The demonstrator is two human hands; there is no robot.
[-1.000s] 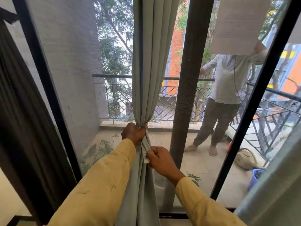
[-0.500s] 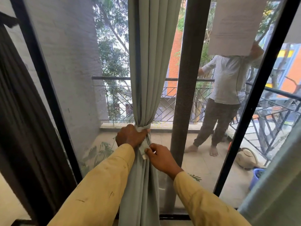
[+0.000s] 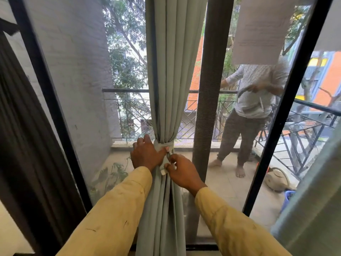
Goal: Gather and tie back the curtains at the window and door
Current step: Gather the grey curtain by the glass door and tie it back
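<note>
The left hand (image 3: 147, 156) grips the gathered curtain (image 3: 171, 71) just left of the door's dark post (image 3: 208, 108) as the right hand (image 3: 181, 171), having risen, pinches the end of the tie-back (image 3: 166, 145) now cinched round it, fastening seemingly almost done.

Pale green curtain (image 3: 171, 71), gathered, tie-banded (image 3: 166, 145) mid-height.

Pale sage-green plain fabric curtain (image 3: 171, 71) hanging, mustard-yellow cloth sleeves (image 3: 114, 215) showing dark flecks, dark brown pleated drape (image 3: 27, 135) hanging left, black metal railing (image 3: 186, 119) showing diamond lattice
</note>
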